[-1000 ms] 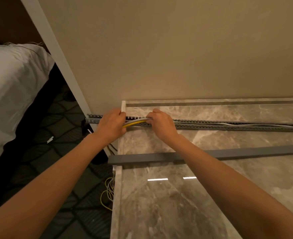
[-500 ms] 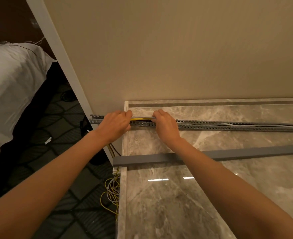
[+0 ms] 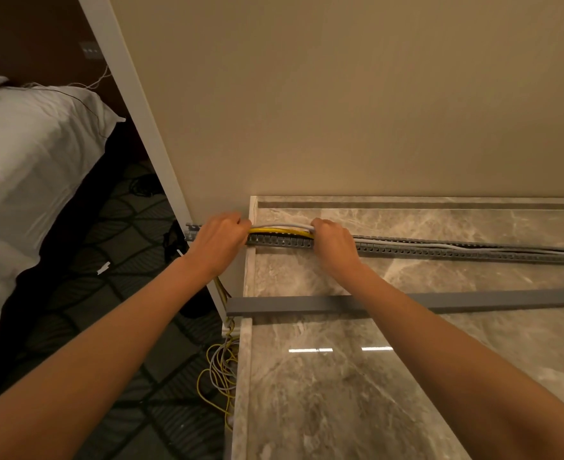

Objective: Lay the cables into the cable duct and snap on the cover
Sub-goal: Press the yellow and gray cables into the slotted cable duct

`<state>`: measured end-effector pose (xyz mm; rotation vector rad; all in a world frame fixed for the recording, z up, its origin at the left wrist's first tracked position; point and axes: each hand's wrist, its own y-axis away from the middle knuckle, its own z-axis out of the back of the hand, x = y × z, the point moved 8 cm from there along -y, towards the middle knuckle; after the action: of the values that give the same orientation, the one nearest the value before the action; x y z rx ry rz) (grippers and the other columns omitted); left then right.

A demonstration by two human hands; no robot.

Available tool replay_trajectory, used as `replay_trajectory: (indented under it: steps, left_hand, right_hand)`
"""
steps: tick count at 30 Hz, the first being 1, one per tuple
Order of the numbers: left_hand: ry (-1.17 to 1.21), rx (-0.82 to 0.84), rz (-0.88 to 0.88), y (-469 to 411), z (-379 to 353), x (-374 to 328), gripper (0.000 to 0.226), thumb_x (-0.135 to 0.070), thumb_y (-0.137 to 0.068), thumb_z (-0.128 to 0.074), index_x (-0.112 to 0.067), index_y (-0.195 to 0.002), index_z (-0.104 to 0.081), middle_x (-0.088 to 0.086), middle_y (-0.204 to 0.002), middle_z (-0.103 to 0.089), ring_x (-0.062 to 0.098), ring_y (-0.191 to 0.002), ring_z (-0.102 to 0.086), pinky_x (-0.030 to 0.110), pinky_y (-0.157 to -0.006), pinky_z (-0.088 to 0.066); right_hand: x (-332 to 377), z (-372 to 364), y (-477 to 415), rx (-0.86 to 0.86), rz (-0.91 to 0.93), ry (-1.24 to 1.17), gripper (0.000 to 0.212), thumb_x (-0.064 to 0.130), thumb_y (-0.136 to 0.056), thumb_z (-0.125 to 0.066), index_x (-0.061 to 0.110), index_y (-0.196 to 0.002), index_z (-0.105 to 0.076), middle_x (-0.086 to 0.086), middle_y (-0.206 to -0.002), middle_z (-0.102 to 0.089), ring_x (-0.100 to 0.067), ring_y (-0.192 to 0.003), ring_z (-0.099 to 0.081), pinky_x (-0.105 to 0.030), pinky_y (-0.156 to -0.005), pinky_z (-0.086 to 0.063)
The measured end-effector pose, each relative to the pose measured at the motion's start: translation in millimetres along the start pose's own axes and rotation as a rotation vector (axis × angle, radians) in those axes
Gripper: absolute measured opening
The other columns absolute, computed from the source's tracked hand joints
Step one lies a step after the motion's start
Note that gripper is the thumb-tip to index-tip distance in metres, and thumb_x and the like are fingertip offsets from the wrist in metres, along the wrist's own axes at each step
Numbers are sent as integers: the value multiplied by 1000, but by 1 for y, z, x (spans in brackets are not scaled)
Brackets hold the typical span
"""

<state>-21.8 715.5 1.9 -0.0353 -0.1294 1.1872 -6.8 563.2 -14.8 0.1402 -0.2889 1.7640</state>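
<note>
2 hands hold the cables over the gray duct.

The left hand (image 3: 219, 242) and the right hand (image 3: 332, 242) are curled tight around a bunch of yellow and white cables (image 3: 282, 229), which sits just above the slotted cable duct (image 3: 440, 250). The duct lies on the marble table (image 3: 357, 393) close to the wall (image 3: 340, 111), and its left end sticks out past the table edge. The long gray cover (image 3: 489, 298) lies flat on the table, nearer the person. More loose cable loops (image 3: 219, 370) hang down by the table's side.
</note>
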Motion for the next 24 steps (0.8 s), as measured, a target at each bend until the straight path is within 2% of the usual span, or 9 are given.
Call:
replay_trajectory:
  steps: [2,5,8,10,13,15,17,19,24]
  left_hand:
    - [-21,5,3,-3,-1,0,18,-6,-95,-43,-1,-103,-58,17,-102,-63,30,-89,-59,37,-74,-48]
    - [-10,-4,20,-5,-3,1,18,-9,-95,-43,-2,-106,-56,17,-105,-61,30,-91,-59,38,-74,-50]
    - [18,-14,62,0,-6,3,20,-12,-94,-44,-2,-108,-53,18,-107,-58,32,-90,-58,40,-74,-49]
    - [-6,-21,95,2,-10,5,20,-13,-92,-45,-3,-108,-51,17,-107,-58,31,-89,-58,39,-76,-47]
    - [-95,-75,99,6,-5,2,15,-10,-79,-64,-3,-91,-57,16,-88,-64,30,-73,-61,37,-64,-49]
    - [-154,-136,93,9,2,2,24,-3,-58,-77,-5,-73,-59,14,-66,-63,28,-55,-58,30,-51,-48]
    - [-164,-191,118,11,6,8,26,0,-53,-77,-7,-67,-57,12,-62,-61,27,-55,-55,29,-51,-46]
    - [-157,-195,160,15,3,20,22,-1,-59,-73,-7,-72,-56,13,-70,-61,27,-63,-55,32,-56,-46]
    - [0,-154,349,28,-5,65,33,-8,-77,-64,-5,-107,-50,17,-104,-57,31,-88,-54,41,-73,-46]
  right_hand:
    - [23,8,-1,-68,122,-108,23,1,-88,-43,-1,-108,-55,-20,-100,-67,-35,-87,-61,-37,-76,-44]
    - [52,6,-6,-77,264,-130,27,8,-92,-42,4,-116,-55,-17,-111,-67,-33,-101,-60,-40,-92,-40]
    - [62,-11,-10,32,303,-32,29,2,-91,-43,8,-118,-52,-12,-117,-64,-29,-111,-56,-38,-101,-32]
    - [62,-15,-7,59,308,-28,39,-7,-86,-44,7,-121,-50,-14,-120,-62,-31,-112,-55,-37,-103,-30]
    - [63,-14,-6,33,307,-3,44,-16,-77,-42,3,-114,-52,-19,-108,-65,-35,-96,-57,-36,-87,-36]
    - [64,-14,-7,14,287,-38,44,-17,-76,-42,2,-114,-53,-19,-107,-66,-35,-96,-57,-35,-90,-35]
    - [63,-15,-7,4,270,-77,47,-18,-76,-43,2,-117,-54,-19,-109,-66,-34,-99,-58,-35,-99,-32]
    - [58,-15,-6,-17,253,-109,48,-19,-77,-42,2,-117,-56,-20,-108,-67,-34,-99,-58,-35,-100,-31]
    - [46,-11,-11,-51,213,-126,39,-12,-82,-44,4,-115,-60,-20,-106,-68,-34,-99,-59,-38,-82,-42]
